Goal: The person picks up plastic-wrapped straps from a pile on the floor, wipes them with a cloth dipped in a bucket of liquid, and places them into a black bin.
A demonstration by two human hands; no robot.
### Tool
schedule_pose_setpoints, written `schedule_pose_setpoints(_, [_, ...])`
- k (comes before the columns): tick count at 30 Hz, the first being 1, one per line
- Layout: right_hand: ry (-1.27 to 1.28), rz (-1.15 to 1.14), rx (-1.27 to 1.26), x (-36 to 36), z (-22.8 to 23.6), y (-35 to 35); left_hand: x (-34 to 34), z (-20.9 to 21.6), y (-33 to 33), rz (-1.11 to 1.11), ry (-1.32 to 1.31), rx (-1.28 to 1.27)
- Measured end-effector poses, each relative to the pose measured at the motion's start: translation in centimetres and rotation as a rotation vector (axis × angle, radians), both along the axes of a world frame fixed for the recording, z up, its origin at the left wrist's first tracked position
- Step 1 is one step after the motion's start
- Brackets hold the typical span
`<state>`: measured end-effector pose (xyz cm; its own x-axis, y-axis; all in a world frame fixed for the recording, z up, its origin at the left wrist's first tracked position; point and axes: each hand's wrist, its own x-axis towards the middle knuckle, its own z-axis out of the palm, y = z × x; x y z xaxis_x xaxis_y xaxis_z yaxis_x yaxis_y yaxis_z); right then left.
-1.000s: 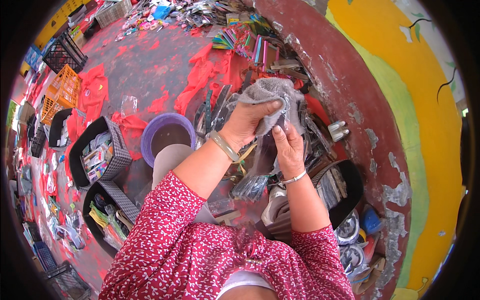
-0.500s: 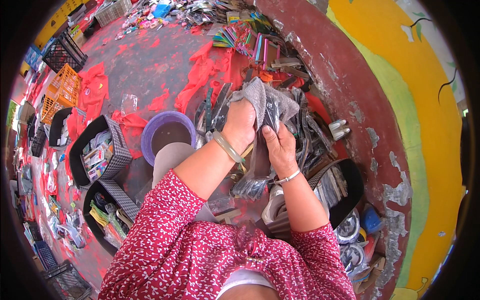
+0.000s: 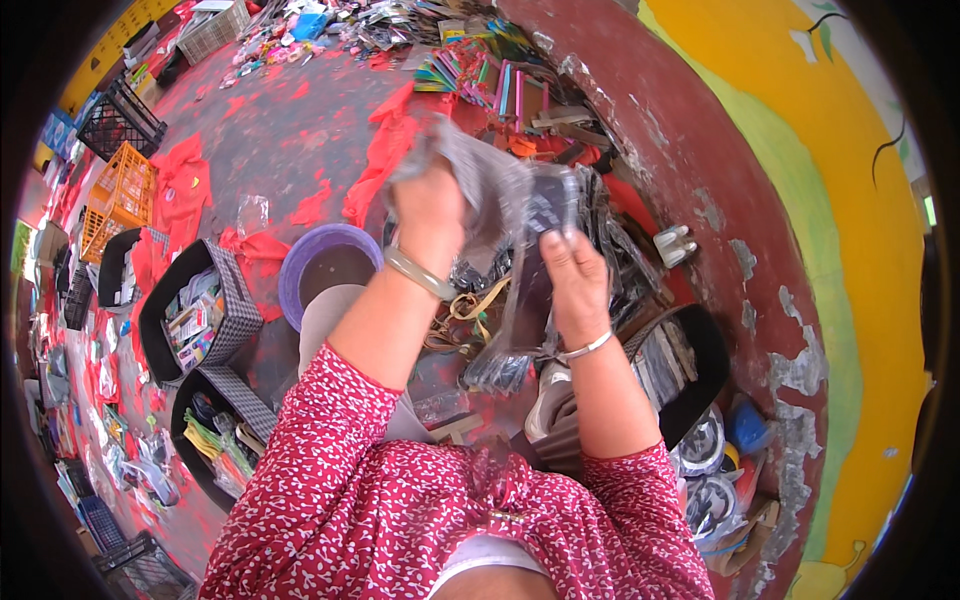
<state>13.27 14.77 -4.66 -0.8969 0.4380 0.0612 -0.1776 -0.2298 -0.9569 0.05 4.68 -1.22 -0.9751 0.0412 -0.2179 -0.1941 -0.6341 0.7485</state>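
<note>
My right hand [image 3: 580, 290] pinches the dark, clear-wrapped packet [image 3: 530, 290] above the pile [image 3: 628, 265]; my left hand [image 3: 432, 210], though blurred, looks clamped around the grey cloth [image 3: 488, 180] — I'd best grip firmly and wipe lightly, so nothing creases

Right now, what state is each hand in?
Left hand: closed, holding a gray cloth, motion-blurred.
Right hand: closed, fingers pinching a clear plastic sleeve.

Apparently grey cloth [image 3: 487, 183], white-on-red patterned sleeve [image 3: 325, 425]
</note>
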Motion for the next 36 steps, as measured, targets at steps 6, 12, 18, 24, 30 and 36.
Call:
schedule_pose_setpoints(6, [0.066,-0.126,-0.086,-0.1,1.2,3.2,0.6,0.0,-1.3,-0.612,0.168,0.412])
schedule_pose_setpoints(12, [0.184,-0.133,0.049,-1.1,0.5,2.1,4.7,-2.2,1.0,-0.766,0.304,0.01])
schedule_pose_setpoints(18, [0.181,-0.137,0.216,-1.0,-1.7,2.1,5.2,-4.8,2.9,-0.52,0.638,-0.056])
schedule_pose_setpoints(24, [0.194,-0.171,0.176,-1.0,-1.0,0.8,5.4,-3.2,2.1,-0.318,0.905,-0.373])
schedule_pose_setpoints(30, [0.229,-0.315,0.16,-0.6,-0.3,0.8,4.5,-2.6,1.6,-0.391,1.134,-0.452])
schedule_pose_setpoints(36, [0.151,-0.219,-0.068,-0.6,0.2,1.6,4.5,-3.4,2.1,-0.635,0.656,-0.069])
